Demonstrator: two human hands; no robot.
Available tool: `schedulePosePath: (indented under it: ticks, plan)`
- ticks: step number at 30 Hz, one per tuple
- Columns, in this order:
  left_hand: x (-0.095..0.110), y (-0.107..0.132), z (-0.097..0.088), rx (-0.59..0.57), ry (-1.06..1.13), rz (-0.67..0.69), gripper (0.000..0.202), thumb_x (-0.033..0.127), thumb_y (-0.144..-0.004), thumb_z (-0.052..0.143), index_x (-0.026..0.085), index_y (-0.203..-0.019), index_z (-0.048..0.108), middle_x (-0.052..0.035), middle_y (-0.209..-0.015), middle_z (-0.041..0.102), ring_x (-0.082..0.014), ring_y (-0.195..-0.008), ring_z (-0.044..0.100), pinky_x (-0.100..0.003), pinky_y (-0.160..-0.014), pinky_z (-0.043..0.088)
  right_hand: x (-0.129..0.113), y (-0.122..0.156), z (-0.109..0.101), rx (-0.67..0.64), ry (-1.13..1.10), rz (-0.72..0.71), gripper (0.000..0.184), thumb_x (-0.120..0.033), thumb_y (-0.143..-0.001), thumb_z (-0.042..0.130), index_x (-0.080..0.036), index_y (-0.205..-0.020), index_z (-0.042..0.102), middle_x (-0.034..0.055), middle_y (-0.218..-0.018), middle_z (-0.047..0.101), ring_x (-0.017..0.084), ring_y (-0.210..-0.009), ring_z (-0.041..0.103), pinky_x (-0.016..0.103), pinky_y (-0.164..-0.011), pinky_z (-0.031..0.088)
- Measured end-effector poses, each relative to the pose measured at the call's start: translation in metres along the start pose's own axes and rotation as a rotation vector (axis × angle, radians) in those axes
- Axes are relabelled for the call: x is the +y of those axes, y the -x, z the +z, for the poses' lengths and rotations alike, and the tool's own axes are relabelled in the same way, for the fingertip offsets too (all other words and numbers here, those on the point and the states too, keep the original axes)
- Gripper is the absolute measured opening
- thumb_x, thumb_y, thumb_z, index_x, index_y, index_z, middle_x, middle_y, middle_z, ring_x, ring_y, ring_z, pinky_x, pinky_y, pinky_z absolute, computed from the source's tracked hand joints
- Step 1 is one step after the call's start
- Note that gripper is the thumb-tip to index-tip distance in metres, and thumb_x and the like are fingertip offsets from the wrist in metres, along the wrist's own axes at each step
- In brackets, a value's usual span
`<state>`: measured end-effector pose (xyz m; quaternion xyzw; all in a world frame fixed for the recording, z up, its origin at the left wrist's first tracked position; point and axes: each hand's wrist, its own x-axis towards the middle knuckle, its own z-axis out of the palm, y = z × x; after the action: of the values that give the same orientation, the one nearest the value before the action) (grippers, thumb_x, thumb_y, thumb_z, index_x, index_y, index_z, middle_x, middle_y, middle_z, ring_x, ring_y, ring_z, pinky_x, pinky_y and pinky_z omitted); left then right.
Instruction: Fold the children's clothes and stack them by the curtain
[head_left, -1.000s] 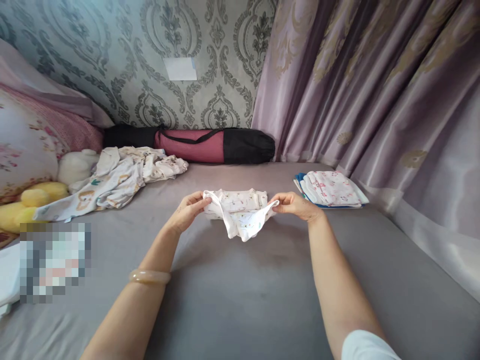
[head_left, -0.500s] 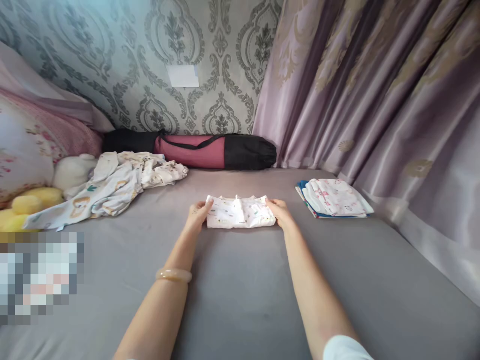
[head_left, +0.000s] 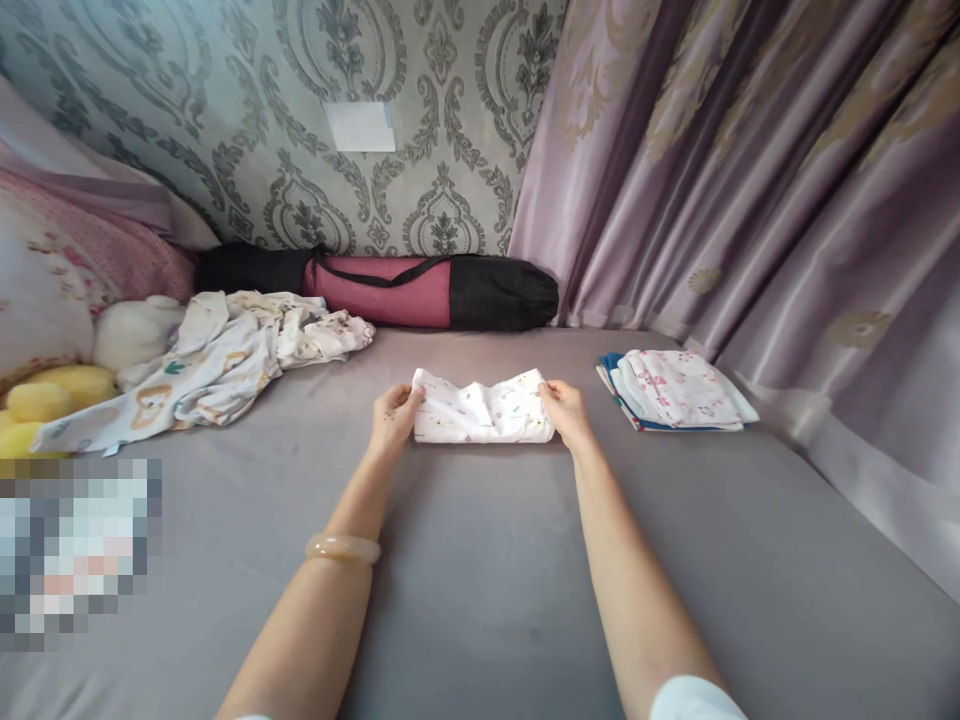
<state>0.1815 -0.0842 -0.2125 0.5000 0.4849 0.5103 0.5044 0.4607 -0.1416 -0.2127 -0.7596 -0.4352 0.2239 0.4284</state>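
Note:
A small white printed garment lies folded into a strip on the grey bed sheet. My left hand pinches its left end, fingers curled onto the cloth. At the other end my right hand grips the garment's right edge the same way. The top edge of the cloth is slightly raised and rumpled between the two hands. A pale bangle sits on my left forearm.
A stack of folded clothes lies to the right by the mauve curtain. A heap of unfolded printed clothes lies at the left, beside soft toys and pillows. A red and black roll bag rests against the wall.
The hanging lower part of the garment has been folded up and laid flat. Both hands came down with it to the sheet and now lift its top edge a little.

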Motion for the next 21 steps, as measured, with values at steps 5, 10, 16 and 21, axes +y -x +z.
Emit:
schedulePosePath:
  ticks: [5, 10, 16, 21]
  plan:
    - [-0.007, -0.007, -0.002, 0.04, -0.087, -0.056, 0.058, 0.064, -0.058, 0.071, 0.011, -0.081, 0.069, -0.0068, -0.069, 0.069, -0.0207, -0.068, 0.063, -0.024, -0.055, 0.045, 0.002, 0.004, 0.002, 0.057, 0.164, -0.029, 0.03, -0.034, -0.084, 0.047, -0.016, -0.093, 0.069, 0.0127, -0.091, 0.072, 0.024, -0.087, 0.066, 0.029, -0.074, 0.046]
    - [-0.013, -0.011, -0.007, 0.086, -0.141, -0.061, 0.045, 0.055, -0.063, 0.071, 0.013, -0.076, 0.069, -0.0072, -0.065, 0.069, -0.0237, -0.069, 0.066, -0.025, -0.055, 0.046, 0.001, 0.009, 0.001, 0.075, 0.399, 0.001, 0.027, -0.037, -0.086, 0.05, -0.02, -0.092, 0.07, 0.0124, -0.094, 0.072, 0.025, -0.089, 0.066, 0.029, -0.071, 0.044]
    - [-0.006, -0.01, -0.015, 0.162, -0.249, -0.096, 0.034, 0.048, -0.064, 0.071, 0.016, -0.074, 0.065, -0.0042, -0.051, 0.062, -0.0228, -0.057, 0.064, -0.027, -0.053, 0.044, -0.002, 0.005, -0.01, 0.052, 0.446, 0.072, 0.035, -0.039, -0.088, 0.046, -0.016, -0.084, 0.072, 0.0169, -0.087, 0.073, 0.028, -0.091, 0.067, 0.03, -0.071, 0.044]
    - [-0.002, -0.008, -0.022, 0.091, -0.315, -0.178, 0.037, 0.048, -0.061, 0.073, 0.016, -0.076, 0.063, -0.0032, -0.052, 0.061, -0.0193, -0.049, 0.059, -0.028, -0.052, 0.044, -0.001, 0.007, -0.017, 0.011, 0.44, 0.117, 0.037, -0.045, -0.085, 0.049, -0.018, -0.072, 0.071, 0.0153, -0.072, 0.071, 0.028, -0.079, 0.068, 0.031, -0.063, 0.044]
